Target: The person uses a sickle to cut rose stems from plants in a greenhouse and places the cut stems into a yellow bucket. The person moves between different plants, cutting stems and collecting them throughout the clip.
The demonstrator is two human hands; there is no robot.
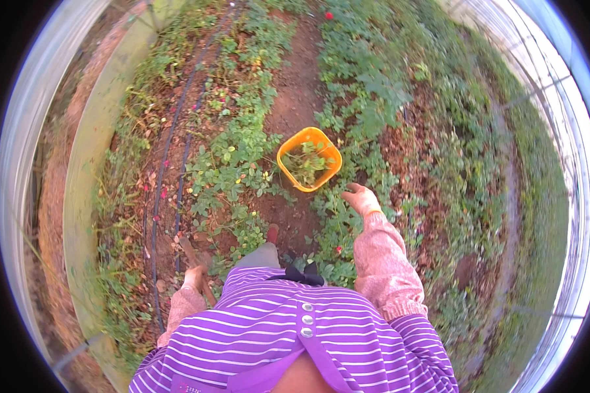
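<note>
My left hand [194,278] is closed around the wooden handle of a small hand tool [191,251], low at my left side. The tool's head is blurred, so its exact kind is unclear. Over the leafy row just beyond my right foot side, my right hand [362,198] reaches forward with its fingers a little apart and nothing visible in them. An orange band circles that wrist above a pink sleeve cover [381,258]. Near its fingertips, a yellow plastic bucket [335,173] stands on the soil path, with cut green stems and leaves [307,164] inside.
Leafy rose-like plants [231,152] line the left of the bare soil path [295,93], and more plants [356,83] line its right. Black drip hoses [155,236] run along the left bed. Clear plastic greenhouse sheeting [577,162] curves along the right side.
</note>
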